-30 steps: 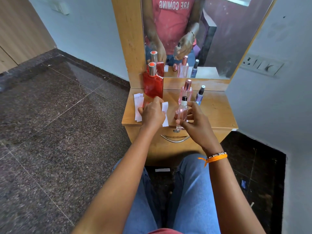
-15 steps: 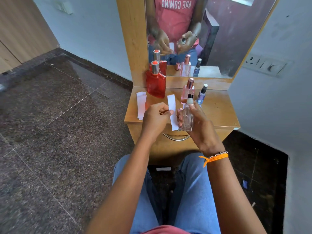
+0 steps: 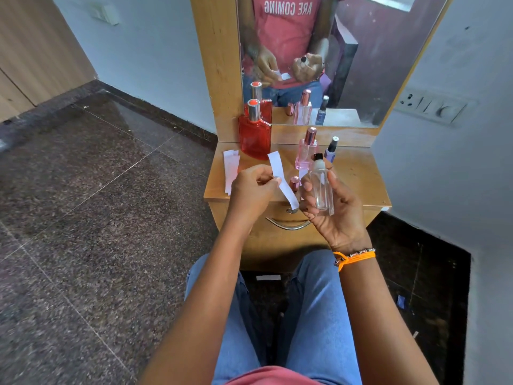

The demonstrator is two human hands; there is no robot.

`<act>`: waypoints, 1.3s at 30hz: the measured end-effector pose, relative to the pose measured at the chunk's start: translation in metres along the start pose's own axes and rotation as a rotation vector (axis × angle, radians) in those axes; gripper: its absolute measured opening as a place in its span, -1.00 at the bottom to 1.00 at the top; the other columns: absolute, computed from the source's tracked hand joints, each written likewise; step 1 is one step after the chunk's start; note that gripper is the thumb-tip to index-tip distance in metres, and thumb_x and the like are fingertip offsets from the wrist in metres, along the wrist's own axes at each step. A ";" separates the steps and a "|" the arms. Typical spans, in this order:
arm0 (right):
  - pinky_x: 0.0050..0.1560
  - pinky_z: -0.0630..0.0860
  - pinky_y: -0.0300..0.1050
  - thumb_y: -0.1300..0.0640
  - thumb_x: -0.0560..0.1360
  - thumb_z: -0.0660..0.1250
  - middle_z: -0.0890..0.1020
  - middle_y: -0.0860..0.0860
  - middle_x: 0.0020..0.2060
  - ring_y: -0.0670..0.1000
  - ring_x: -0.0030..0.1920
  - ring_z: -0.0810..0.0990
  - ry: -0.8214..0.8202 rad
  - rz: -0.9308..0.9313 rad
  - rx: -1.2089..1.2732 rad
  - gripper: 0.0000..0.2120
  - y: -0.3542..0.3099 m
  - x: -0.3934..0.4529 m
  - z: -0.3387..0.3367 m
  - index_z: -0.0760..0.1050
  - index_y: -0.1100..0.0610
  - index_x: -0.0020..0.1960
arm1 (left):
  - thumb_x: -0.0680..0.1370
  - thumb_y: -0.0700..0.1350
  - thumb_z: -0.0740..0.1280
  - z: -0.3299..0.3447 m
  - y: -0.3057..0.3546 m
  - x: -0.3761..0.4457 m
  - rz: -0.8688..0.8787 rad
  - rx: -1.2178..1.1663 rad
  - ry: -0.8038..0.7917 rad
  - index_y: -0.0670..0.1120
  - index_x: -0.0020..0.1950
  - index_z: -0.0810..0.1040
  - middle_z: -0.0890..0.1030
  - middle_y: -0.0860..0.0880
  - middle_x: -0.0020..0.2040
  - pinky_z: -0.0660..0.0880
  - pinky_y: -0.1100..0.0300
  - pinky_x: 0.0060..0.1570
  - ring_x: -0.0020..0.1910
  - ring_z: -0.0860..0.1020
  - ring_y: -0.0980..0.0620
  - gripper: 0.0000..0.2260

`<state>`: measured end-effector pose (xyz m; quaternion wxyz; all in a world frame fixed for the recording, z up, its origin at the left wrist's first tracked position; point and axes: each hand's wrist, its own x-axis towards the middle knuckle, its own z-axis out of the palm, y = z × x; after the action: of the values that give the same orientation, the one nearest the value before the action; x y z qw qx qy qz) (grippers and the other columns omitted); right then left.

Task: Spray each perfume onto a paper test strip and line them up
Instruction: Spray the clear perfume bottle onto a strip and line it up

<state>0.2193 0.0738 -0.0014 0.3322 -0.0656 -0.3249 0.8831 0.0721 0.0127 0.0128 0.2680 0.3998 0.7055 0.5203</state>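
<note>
My left hand [image 3: 251, 190] pinches a white paper test strip [image 3: 281, 177] at its middle and holds it slanted above the front of the wooden dressing table [image 3: 358, 187]. Just to its right, my right hand [image 3: 333, 215] grips a clear square perfume bottle [image 3: 320, 187] upright, cap off, its white nozzle near the strip. A rose-gold cap [image 3: 294, 182] stands on the table between my hands. A stack of spare strips [image 3: 231, 170] lies at the table's left edge.
A red perfume bottle [image 3: 254, 136], a pink bottle [image 3: 306, 151] and a small purple bottle [image 3: 331, 151] stand at the back, under the mirror [image 3: 361, 65]. A drawer handle [image 3: 288, 225] is below my hands. One strip [image 3: 268, 278] lies on the floor.
My left hand picked a strip off the table and raised it. My right hand lifted the clear bottle off the table and brought it up next to the strip.
</note>
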 end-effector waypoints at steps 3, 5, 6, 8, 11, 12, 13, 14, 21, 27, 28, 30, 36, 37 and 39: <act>-0.44 0.51 -0.28 0.06 0.46 0.38 0.56 0.11 -0.20 -0.08 -0.40 0.49 -0.023 0.012 0.070 -0.63 0.002 -0.001 -0.002 0.35 0.13 0.18 | 0.51 -0.18 0.33 -0.001 0.000 0.001 -0.012 -0.027 -0.005 -0.07 0.00 0.63 0.64 0.07 -0.11 0.45 0.29 -0.09 -0.09 0.57 0.15 -0.87; -0.37 0.57 -0.26 0.03 0.42 0.43 0.59 0.08 -0.21 -0.09 -0.41 0.51 -0.010 0.014 0.071 -0.57 0.002 -0.002 -0.004 0.41 0.14 0.21 | 0.51 -0.17 0.34 -0.001 0.000 0.002 -0.025 -0.044 -0.010 -0.09 0.00 0.63 0.64 0.05 -0.10 0.46 0.26 -0.05 -0.07 0.56 0.13 -0.88; -0.31 0.59 -0.25 0.02 0.41 0.44 0.59 0.06 -0.21 -0.09 -0.38 0.53 -0.006 0.015 0.059 -0.55 0.002 -0.002 -0.006 0.44 0.13 0.23 | 0.51 -0.16 0.34 0.000 0.000 0.002 -0.031 -0.057 -0.010 -0.08 -0.01 0.63 0.63 0.07 -0.12 0.45 0.26 -0.05 -0.08 0.55 0.14 -0.90; -0.25 0.59 -0.26 0.01 0.43 0.42 0.59 0.04 -0.18 -0.09 -0.33 0.54 -0.019 0.016 0.049 -0.53 0.003 -0.002 -0.008 0.46 0.12 0.29 | 0.52 -0.12 0.33 0.001 0.000 0.001 -0.045 -0.089 -0.006 -0.05 -0.04 0.63 0.62 0.12 -0.16 0.44 0.26 -0.06 -0.11 0.54 0.17 -0.91; -0.33 0.51 -0.29 0.01 0.46 0.37 0.60 0.06 -0.11 -0.10 -0.35 0.51 -0.036 0.014 0.037 -0.52 0.004 0.000 -0.008 0.43 0.12 0.34 | 0.53 -0.10 0.32 0.002 0.000 0.001 -0.038 -0.126 0.003 -0.04 -0.05 0.64 0.62 0.14 -0.19 0.48 0.20 -0.03 -0.13 0.55 0.16 -0.89; -0.36 0.49 -0.30 0.01 0.48 0.35 0.59 0.08 -0.09 -0.10 -0.37 0.49 -0.042 0.017 0.038 -0.52 0.005 0.000 -0.009 0.41 0.12 0.35 | 0.53 -0.10 0.33 0.002 0.000 0.001 -0.034 -0.134 0.006 -0.03 -0.07 0.64 0.62 0.14 -0.20 0.49 0.19 -0.03 -0.14 0.55 0.17 -0.90; -0.38 0.47 -0.31 0.02 0.49 0.32 0.58 0.09 -0.08 -0.10 -0.37 0.48 -0.041 0.018 0.041 -0.53 0.005 0.000 -0.010 0.38 0.11 0.37 | 0.52 -0.11 0.34 0.002 0.000 0.001 -0.030 -0.145 0.008 -0.01 -0.10 0.64 0.62 0.15 -0.22 0.49 0.20 -0.05 -0.16 0.55 0.17 -0.91; -0.40 0.45 -0.32 0.03 0.52 0.28 0.56 0.11 -0.08 -0.10 -0.37 0.48 -0.034 0.013 0.033 -0.54 0.004 0.000 -0.010 0.34 0.09 0.39 | 0.51 -0.13 0.35 0.002 0.000 0.001 -0.026 -0.154 0.009 0.03 -0.13 0.63 0.62 0.16 -0.23 0.49 0.21 -0.07 -0.18 0.55 0.18 -0.91; -0.37 0.41 -0.25 0.31 0.50 0.24 0.58 -0.09 -0.13 -0.10 -0.35 0.47 0.264 -0.207 -0.908 -0.52 -0.001 0.000 0.002 0.30 -0.03 0.34 | 0.49 -0.23 0.38 0.000 0.005 -0.005 -0.117 -0.283 -0.109 0.10 -0.12 0.62 0.66 0.18 -0.23 0.48 0.44 -0.31 -0.21 0.61 0.26 -0.80; -0.24 0.54 -0.02 0.33 0.43 0.31 0.52 0.05 0.17 0.12 -0.11 0.57 0.352 -0.383 -1.846 -0.46 0.004 0.005 0.013 0.33 0.01 0.35 | 0.50 -0.25 0.35 0.002 0.012 -0.009 -0.218 -0.433 -0.221 -0.05 0.18 0.56 0.60 0.03 -0.14 0.53 0.34 -0.18 -0.07 0.57 0.11 -0.73; -0.29 0.54 -0.02 0.33 0.41 0.31 0.52 0.05 0.18 0.16 -0.13 0.58 0.354 -0.390 -1.899 -0.45 0.005 0.005 0.014 0.34 0.00 0.34 | 0.50 -0.25 0.35 0.003 0.013 -0.009 -0.225 -0.442 -0.226 -0.06 0.20 0.55 0.59 0.03 -0.14 0.54 0.31 -0.15 -0.05 0.57 0.09 -0.72; -0.33 0.52 -0.02 0.34 0.39 0.31 0.52 0.06 0.17 0.21 -0.15 0.59 0.358 -0.397 -1.958 -0.44 0.006 0.004 0.014 0.34 0.01 0.32 | 0.50 -0.26 0.35 0.003 0.013 -0.009 -0.224 -0.458 -0.227 -0.08 0.22 0.53 0.59 0.03 -0.16 0.56 0.31 -0.15 -0.06 0.57 0.09 -0.70; -0.36 0.52 0.02 0.32 0.40 0.34 0.53 0.04 0.11 0.22 -0.19 0.57 0.381 -0.397 -2.019 -0.48 0.008 0.004 0.015 0.34 0.01 0.29 | 0.50 -0.27 0.34 0.005 0.012 -0.011 -0.228 -0.478 -0.229 -0.06 0.19 0.54 0.60 0.02 -0.14 0.56 0.32 -0.14 -0.03 0.58 0.06 -0.72; -0.37 0.51 0.00 0.32 0.40 0.33 0.53 0.04 0.10 0.22 -0.20 0.56 0.384 -0.397 -2.023 -0.48 0.007 0.004 0.015 0.34 0.00 0.29 | 0.50 -0.27 0.34 0.005 0.012 -0.011 -0.228 -0.484 -0.230 -0.05 0.18 0.54 0.60 0.02 -0.14 0.56 0.33 -0.14 -0.03 0.58 0.07 -0.72; -0.37 0.50 -0.01 0.32 0.40 0.34 0.53 0.03 0.11 0.21 -0.21 0.56 0.387 -0.396 -2.022 -0.48 0.007 0.004 0.015 0.34 0.01 0.29 | 0.50 -0.27 0.34 0.006 0.012 -0.012 -0.227 -0.491 -0.231 -0.05 0.17 0.55 0.60 0.04 -0.16 0.56 0.34 -0.15 -0.07 0.58 0.09 -0.73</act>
<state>0.2075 0.0644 0.0060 0.3074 -0.3983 -0.8579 0.1044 0.0864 0.0076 0.0220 0.4916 0.2981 0.5634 0.5933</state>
